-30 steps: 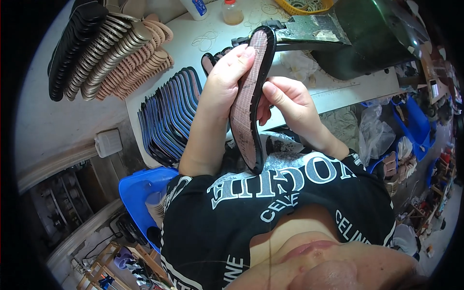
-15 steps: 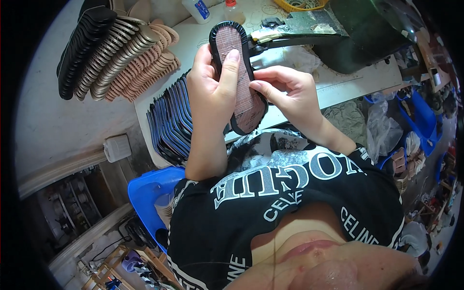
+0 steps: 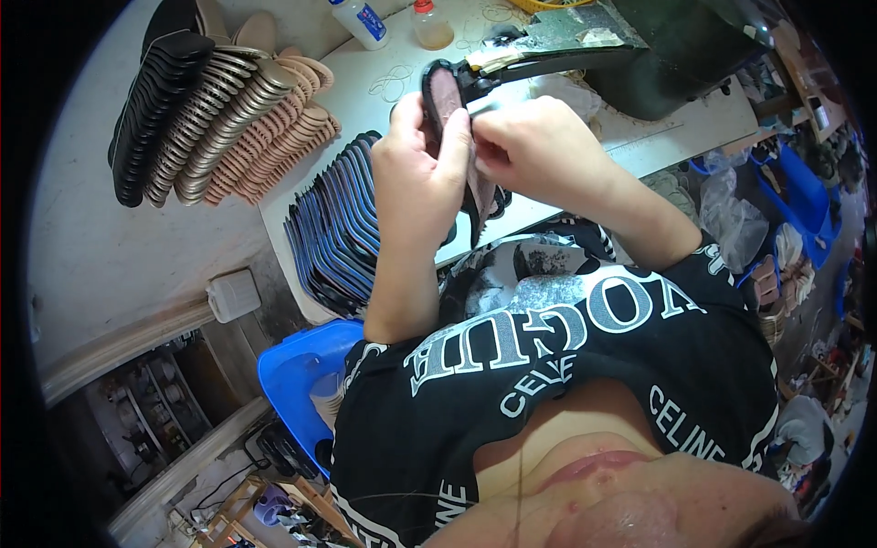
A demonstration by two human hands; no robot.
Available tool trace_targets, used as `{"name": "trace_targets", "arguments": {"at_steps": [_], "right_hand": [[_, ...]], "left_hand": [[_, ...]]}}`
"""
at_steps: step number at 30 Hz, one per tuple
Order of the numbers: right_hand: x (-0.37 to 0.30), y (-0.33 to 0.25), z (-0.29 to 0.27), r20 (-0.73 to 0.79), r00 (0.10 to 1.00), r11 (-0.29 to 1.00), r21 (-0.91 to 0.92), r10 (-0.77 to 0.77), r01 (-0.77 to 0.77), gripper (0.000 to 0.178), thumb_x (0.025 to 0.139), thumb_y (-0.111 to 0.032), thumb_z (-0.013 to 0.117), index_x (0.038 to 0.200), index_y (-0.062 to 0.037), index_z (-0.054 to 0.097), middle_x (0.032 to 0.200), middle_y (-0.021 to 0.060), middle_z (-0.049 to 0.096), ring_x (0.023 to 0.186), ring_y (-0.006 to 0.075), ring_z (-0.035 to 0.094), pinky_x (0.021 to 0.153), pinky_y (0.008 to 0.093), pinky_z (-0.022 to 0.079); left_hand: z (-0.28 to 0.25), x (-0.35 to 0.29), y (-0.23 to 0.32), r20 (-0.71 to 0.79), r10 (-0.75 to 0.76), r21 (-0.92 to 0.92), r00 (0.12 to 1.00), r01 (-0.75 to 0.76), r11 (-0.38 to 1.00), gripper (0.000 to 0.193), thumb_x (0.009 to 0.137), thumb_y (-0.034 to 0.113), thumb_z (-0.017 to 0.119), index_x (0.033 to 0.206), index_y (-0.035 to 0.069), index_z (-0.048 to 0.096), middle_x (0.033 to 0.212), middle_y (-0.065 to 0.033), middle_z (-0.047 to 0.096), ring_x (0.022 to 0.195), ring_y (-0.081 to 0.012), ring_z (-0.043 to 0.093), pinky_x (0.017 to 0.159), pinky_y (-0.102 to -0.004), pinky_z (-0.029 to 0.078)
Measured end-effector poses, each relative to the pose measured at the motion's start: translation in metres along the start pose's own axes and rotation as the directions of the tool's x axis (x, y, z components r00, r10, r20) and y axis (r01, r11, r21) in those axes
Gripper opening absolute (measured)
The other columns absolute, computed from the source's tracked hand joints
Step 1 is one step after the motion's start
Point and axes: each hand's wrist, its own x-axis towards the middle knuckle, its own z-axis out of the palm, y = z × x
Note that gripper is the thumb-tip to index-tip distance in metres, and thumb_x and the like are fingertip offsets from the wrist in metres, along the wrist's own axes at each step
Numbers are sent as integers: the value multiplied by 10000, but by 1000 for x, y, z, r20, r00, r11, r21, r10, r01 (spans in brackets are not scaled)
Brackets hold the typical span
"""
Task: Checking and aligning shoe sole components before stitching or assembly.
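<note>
My left hand (image 3: 420, 173) is closed round a shoe insole (image 3: 446, 96), with the thumb lying across its pinkish underside. The insole has a gathered black edge and stands nearly on its side, its toe pointing away from me. At its right edge, about midway along, my right hand (image 3: 553, 146) is curled with the fingers pinched in against the rim. The right fingertips are partly hidden. On the table, left of my left forearm, leans a row of dark insoles (image 3: 333, 224) with bluish faces.
Rows of black, metallic and pink insoles (image 3: 215, 119) stand at far left. On the white table (image 3: 393, 68) are a white-and-blue bottle (image 3: 364, 23), a red-capped bottle (image 3: 432, 29) and a machine with a greenish arm (image 3: 585, 38). A blue bin (image 3: 297, 370) sits by my left elbow.
The insole has turned from facing me to nearly edge-on and shifted slightly right. My right hand has rolled over, its fingers now curled at the rim.
</note>
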Motion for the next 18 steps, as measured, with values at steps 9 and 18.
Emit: {"name": "trace_targets", "arguments": {"at_steps": [9,18], "right_hand": [[-4,8,0,97,983,846,502,155,-183,125,827,-103,641,892,4,634,706,120,619,584,211,607,530,294,464],[0,9,0,141,989,999,40,-36,30,134,768,-96,622,679,-24,552,634,132,578,617,319,592,583,400,473]], "left_hand": [[-6,4,-18,-162,10,-78,987,-23,997,188,866,107,612,972,-34,548,721,-70,658,604,-92,603,565,-234,473],[0,-2,-12,5,-17,-55,1000,17,998,204,858,80,611,1002,-51,550,746,-95,658,664,-94,611,605,-245,479]]}}
